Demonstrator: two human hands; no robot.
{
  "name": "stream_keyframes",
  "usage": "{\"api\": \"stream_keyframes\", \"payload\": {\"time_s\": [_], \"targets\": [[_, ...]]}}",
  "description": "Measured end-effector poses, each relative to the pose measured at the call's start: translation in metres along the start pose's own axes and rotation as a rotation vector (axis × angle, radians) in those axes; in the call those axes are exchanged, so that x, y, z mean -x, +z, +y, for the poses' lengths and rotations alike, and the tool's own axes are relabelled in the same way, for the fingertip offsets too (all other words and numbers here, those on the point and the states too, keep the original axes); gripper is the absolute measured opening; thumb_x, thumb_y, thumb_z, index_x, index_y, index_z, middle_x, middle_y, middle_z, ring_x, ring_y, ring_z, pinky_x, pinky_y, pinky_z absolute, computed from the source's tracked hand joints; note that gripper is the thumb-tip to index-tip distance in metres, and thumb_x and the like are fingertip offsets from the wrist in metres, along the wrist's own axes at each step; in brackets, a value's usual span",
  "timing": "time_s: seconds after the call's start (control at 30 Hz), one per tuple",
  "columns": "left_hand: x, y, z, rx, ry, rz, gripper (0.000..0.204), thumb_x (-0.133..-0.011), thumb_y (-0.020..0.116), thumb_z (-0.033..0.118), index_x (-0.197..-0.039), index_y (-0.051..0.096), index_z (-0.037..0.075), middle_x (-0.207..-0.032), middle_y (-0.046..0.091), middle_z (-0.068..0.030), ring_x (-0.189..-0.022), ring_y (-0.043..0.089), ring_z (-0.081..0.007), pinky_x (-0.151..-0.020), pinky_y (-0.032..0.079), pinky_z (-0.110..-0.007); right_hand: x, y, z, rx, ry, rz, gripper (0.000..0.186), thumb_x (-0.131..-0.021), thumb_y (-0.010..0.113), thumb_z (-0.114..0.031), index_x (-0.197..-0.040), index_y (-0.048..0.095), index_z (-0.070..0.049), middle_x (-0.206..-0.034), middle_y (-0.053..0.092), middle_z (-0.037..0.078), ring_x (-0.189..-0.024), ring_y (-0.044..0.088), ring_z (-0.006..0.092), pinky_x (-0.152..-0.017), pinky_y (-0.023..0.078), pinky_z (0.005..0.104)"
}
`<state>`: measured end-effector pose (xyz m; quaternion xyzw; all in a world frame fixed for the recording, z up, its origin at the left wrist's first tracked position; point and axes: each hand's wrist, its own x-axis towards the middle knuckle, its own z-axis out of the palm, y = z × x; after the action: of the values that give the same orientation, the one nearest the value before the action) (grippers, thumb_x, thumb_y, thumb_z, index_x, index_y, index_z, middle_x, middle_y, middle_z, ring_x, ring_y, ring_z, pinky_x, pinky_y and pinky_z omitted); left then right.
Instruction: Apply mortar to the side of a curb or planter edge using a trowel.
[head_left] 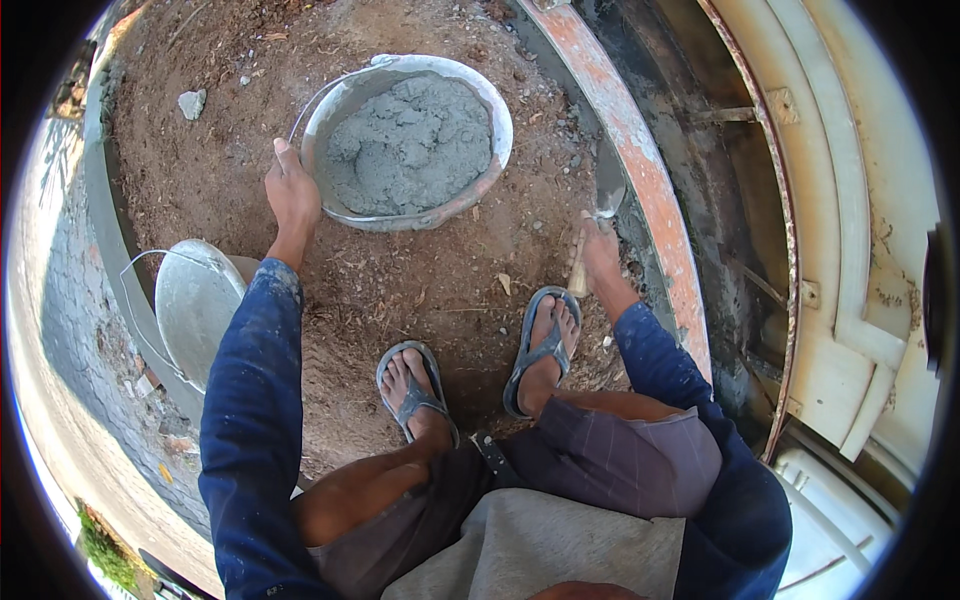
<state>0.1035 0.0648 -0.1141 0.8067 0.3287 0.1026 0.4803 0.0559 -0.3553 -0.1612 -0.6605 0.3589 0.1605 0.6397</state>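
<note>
Second bucket [190, 310] at 9 o'clock; salmon ledge [618, 108] arcs 1 to 4. Trowel [612, 203] at 2, axis 7–1, blade toward 1, in my right grip [600, 250]; left grip [292, 203] holds wire bail [312, 101] of grey-mix bucket [415, 222] at 11.

A stone [192, 104] lies at ten o'clock, a pale bucket [195, 310] at nine, paving [80, 265] beyond it, a plant [103, 548] at eight.

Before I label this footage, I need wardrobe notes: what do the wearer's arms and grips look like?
The left sleeve and right sleeve are long and dark blue, flecked with pale spots and ending near the wrists. The left grip and right grip are bare hands, no gloves visible.
</note>
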Motion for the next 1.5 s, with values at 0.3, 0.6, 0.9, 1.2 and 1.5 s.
{"api": "stream_keyframes", "payload": {"time_s": [0.3,0.6,0.9,1.2,1.5], "targets": [[0.007,0.004,0.017,-0.057,0.162,-0.002,0.066,-0.105,0.026,0.043,-0.086,0.062,-0.009,-0.072,0.061,-0.0227,-0.07,0.059,-0.0319,-0.068,0.042,-0.045,0.056,-0.054,-0.033,0.965,-0.714,0.013,0.022,-0.093,0.058,-0.025,-0.097,0.05,-0.005,-0.077,0.062,0.017,-0.063,0.064,0.0337,-0.056,0.049,0.0432],[0.043,0.013,0.057,-0.053,0.33,-0.077,0.06,-0.104,0.031,0.043,-0.089,0.061,-0.006,-0.069,0.057,-0.0236,-0.064,0.056,-0.0371,-0.062,0.042,-0.046,0.035,-0.013,-0.141,1.596,-1.157,-0.026,0.023,-0.084,0.061,-0.017,-0.104,0.054,-0.01,-0.088,0.064,0.015,-0.079,0.064,0.0366,-0.067,0.051,0.0469],[0.093,0.039,0.082,0.059,0.438,-0.17,0.056,-0.105,0.032,0.043,-0.089,0.056,-0.005,-0.066,0.052,-0.0187,-0.061,0.052,-0.0277,-0.059,0.041,-0.042,0.039,0.055,-0.123,1.526,-1.074,-0.411,0.029,-0.08,0.063,-0.012,-0.106,0.054,-0.01,-0.094,0.065,0.014,-0.082,0.065,0.0371,-0.069,0.051,0.0472],[0.064,0.028,0.067,0.098,0.351,-0.069,0.056,-0.105,0.03,0.039,-0.086,0.057,-0.006,-0.069,0.056,-0.019,-0.063,0.052,-0.0283,-0.063,0.043,-0.042,0.044,0.039,-0.085,1.104,-1.027,-0.401,0.038,-0.078,0.065,-0.017,-0.114,0.055,-0.01,-0.092,0.066,0.019,-0.082,0.065,0.0416,-0.072,0.05,0.051],[0.025,0.0,-0.007,0.1,-0.013,0.027,0.063,-0.105,0.028,0.045,-0.092,0.062,-0.007,-0.078,0.061,-0.0108,-0.073,0.054,-0.0179,-0.071,0.044,-0.038,-0.015,0.032,-0.074,0.842,-0.845,-0.225,0.028,-0.087,0.064,-0.022,-0.102,0.054,-0.002,-0.073,0.061,0.017,-0.062,0.062,0.0338,-0.059,0.049,0.0416]]}}
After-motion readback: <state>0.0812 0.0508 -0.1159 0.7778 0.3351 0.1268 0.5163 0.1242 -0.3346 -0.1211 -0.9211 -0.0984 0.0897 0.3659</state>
